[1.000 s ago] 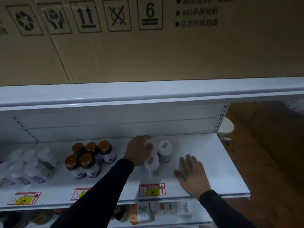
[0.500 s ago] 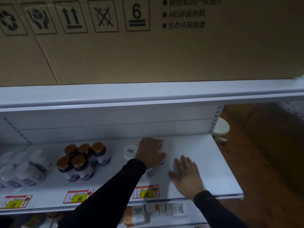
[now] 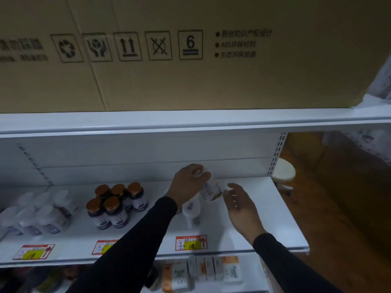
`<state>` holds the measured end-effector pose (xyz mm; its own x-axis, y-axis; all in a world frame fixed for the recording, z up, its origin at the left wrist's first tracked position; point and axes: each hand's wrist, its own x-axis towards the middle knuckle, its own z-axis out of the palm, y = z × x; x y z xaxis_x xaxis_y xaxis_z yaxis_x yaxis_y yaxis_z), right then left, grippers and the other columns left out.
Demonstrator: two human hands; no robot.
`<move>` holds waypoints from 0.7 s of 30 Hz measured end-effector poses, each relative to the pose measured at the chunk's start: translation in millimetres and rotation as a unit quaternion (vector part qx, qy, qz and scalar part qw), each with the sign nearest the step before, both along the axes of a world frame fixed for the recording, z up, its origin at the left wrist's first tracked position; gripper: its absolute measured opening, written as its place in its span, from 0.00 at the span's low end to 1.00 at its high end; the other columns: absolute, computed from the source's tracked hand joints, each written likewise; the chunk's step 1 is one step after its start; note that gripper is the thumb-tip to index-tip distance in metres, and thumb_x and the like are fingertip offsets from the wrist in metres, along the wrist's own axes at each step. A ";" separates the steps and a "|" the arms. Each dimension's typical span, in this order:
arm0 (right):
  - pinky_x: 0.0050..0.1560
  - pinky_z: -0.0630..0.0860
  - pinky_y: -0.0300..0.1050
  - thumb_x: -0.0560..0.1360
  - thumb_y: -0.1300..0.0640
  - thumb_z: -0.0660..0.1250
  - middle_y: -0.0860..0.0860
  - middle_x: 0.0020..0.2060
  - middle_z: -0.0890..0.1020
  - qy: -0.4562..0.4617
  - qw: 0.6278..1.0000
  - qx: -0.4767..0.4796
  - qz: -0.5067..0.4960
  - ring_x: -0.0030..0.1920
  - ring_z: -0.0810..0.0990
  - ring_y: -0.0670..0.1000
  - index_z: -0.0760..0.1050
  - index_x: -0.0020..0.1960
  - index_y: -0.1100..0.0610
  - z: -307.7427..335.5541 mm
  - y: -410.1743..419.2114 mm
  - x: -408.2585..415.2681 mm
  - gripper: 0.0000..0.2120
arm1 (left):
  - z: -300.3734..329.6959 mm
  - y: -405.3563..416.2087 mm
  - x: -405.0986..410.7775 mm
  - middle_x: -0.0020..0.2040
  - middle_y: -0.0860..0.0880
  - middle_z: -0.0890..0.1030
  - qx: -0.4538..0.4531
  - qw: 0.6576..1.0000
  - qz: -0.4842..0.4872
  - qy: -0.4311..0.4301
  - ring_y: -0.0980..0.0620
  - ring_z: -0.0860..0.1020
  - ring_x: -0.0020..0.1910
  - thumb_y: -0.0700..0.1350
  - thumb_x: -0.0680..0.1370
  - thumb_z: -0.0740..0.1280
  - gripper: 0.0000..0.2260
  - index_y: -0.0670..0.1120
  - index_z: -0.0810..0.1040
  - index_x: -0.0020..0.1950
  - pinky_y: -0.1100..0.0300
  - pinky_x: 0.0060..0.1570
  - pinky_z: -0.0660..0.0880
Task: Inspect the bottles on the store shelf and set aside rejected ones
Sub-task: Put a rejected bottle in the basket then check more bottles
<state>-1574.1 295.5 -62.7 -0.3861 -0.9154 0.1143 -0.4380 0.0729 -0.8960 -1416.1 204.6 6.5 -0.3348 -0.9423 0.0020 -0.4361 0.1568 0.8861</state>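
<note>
Bottle (image 3: 211,190) cap hidden inside left hand (image 3: 188,182) grip

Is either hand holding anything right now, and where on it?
The left hand grips a white bottle by its cap end, lifted and tilted above the shelf. The right hand is open beside it, holding nothing.

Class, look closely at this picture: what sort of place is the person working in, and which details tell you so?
Most likely a shop aisle. White metal shelving carries red-and-yellow price tags on its front edge, grouped brown-capped bottles stand in rows, and a large cardboard carton sits on top.
</note>
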 end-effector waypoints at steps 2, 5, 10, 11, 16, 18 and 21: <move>0.54 0.76 0.39 0.76 0.47 0.68 0.46 0.55 0.76 -0.037 0.999 -0.015 0.027 0.54 0.78 0.46 0.69 0.65 0.45 7.1 1.9 9.0 0.19 | 3.4 3.1 5.6 0.50 0.47 0.82 0.025 0.999 0.010 0.040 0.50 0.80 0.45 0.52 0.76 0.69 0.10 0.47 0.81 0.52 0.53 0.47 0.76; 0.56 0.76 0.39 0.69 0.43 0.76 0.44 0.58 0.72 -0.015 0.997 -0.022 0.069 0.56 0.75 0.42 0.66 0.69 0.46 15.7 6.8 22.0 0.33 | 8.1 8.7 12.7 0.48 0.48 0.83 0.043 0.996 0.032 0.066 0.54 0.80 0.40 0.55 0.77 0.69 0.15 0.44 0.82 0.53 0.59 0.42 0.77; 0.53 0.74 0.32 0.66 0.42 0.78 0.44 0.58 0.74 0.022 0.994 -0.062 0.088 0.55 0.76 0.40 0.66 0.67 0.44 26.9 10.7 40.6 0.34 | 14.7 19.3 20.0 0.44 0.50 0.83 0.057 0.993 0.046 0.088 0.54 0.81 0.41 0.57 0.76 0.69 0.14 0.47 0.82 0.48 0.57 0.46 0.79; 0.53 0.75 0.32 0.67 0.43 0.77 0.44 0.57 0.75 0.027 0.993 -0.068 0.089 0.54 0.76 0.40 0.67 0.67 0.45 27.2 11.0 43.0 0.33 | 15.8 21.4 21.8 0.45 0.50 0.84 0.062 0.993 0.046 0.091 0.52 0.82 0.44 0.57 0.77 0.69 0.13 0.48 0.82 0.47 0.55 0.50 0.80; 0.52 0.79 0.37 0.73 0.44 0.71 0.42 0.53 0.80 -0.011 0.993 -0.066 0.098 0.51 0.80 0.40 0.69 0.64 0.43 32.0 15.7 50.3 0.22 | 20.3 29.0 36.8 0.51 0.45 0.84 0.102 0.982 0.027 0.158 0.45 0.83 0.51 0.51 0.79 0.67 0.09 0.47 0.81 0.52 0.49 0.56 0.79; 0.49 0.78 0.33 0.77 0.47 0.68 0.41 0.51 0.80 -0.017 0.992 -0.061 0.107 0.49 0.80 0.38 0.68 0.64 0.43 34.9 17.8 52.8 0.18 | 21.9 32.3 42.1 0.54 0.43 0.83 0.140 0.967 0.015 0.212 0.45 0.83 0.52 0.47 0.80 0.66 0.07 0.46 0.79 0.55 0.54 0.52 0.80; 0.48 0.76 0.31 0.79 0.50 0.65 0.41 0.51 0.81 -0.022 0.991 -0.065 0.114 0.49 0.79 0.39 0.68 0.64 0.41 38.9 19.3 57.6 0.15 | 22.8 34.7 46.9 0.56 0.44 0.83 0.166 0.956 0.013 0.243 0.47 0.83 0.52 0.46 0.80 0.67 0.11 0.45 0.77 0.61 0.58 0.48 0.79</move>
<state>-1516.5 314.9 -23.8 -0.1777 -0.9579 0.2257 -0.3906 -0.1418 -0.9096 -1369.3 239.3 29.3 -0.3462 -0.9263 -0.1487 0.0404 -0.1731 0.9841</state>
